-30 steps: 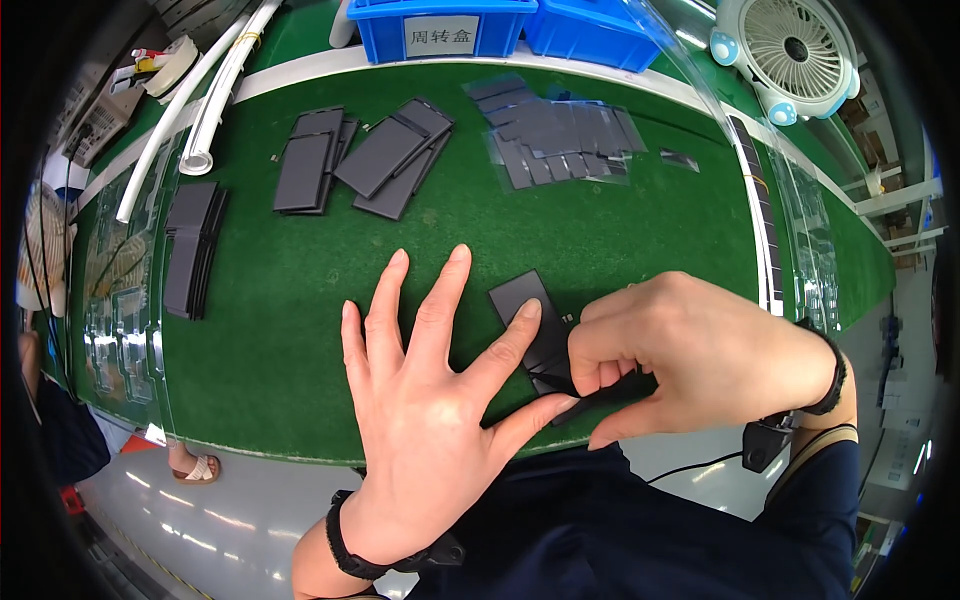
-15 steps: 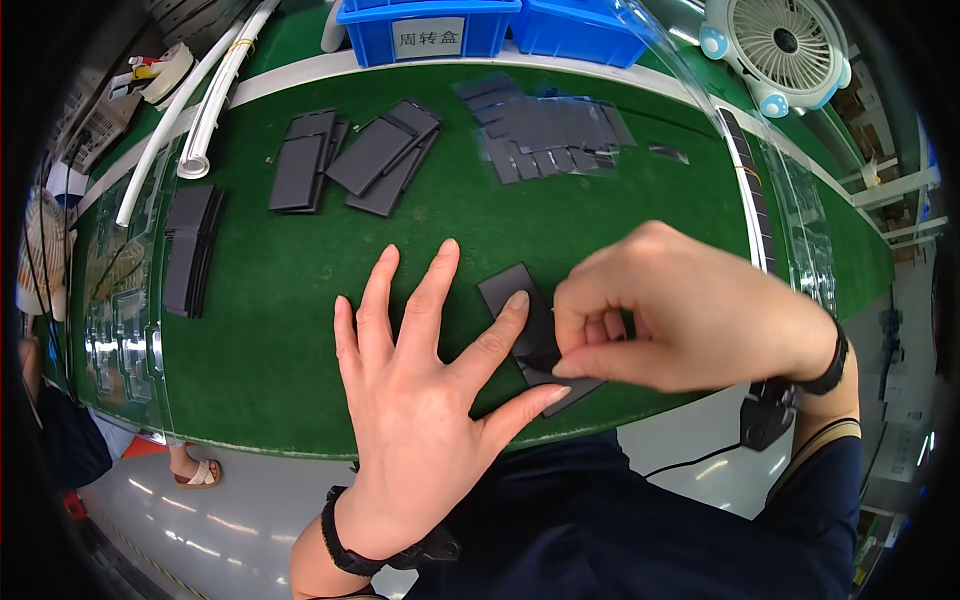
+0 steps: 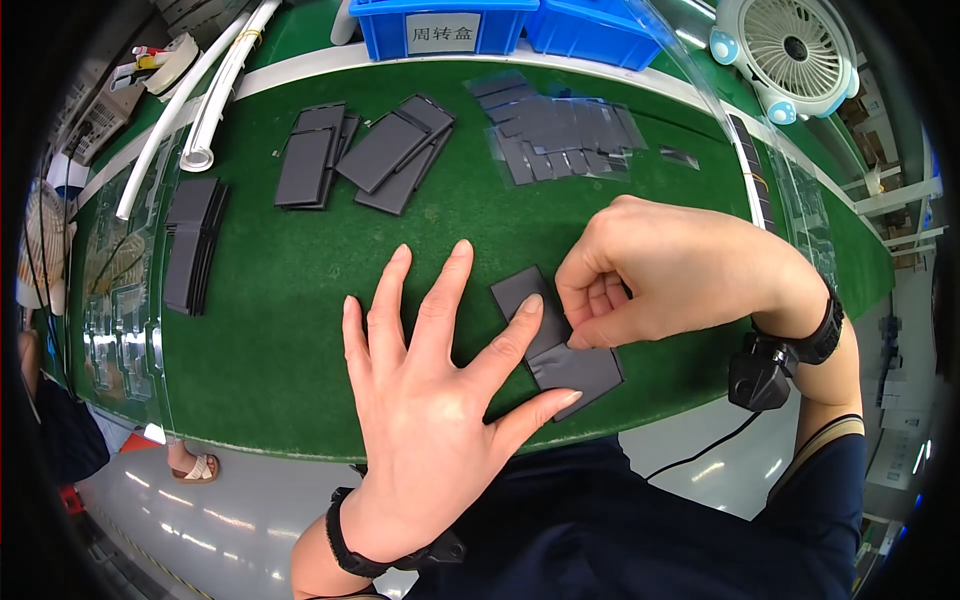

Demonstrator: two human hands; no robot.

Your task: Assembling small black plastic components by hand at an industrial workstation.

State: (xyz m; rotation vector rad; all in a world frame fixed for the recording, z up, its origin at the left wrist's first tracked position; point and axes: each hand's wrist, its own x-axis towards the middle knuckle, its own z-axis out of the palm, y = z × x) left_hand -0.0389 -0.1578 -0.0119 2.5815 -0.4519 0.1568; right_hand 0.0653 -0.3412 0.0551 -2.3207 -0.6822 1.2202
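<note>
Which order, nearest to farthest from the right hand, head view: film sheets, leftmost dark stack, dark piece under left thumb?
1. Dark piece: at the right hand, lower left.
2. Film sheets: beyond the hand, slightly left.
3. Leftmost dark stack: far left.

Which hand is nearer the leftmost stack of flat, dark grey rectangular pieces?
Left: the left hand is to the right of that stack, nearer the person; the right hand is even farther right.
</note>
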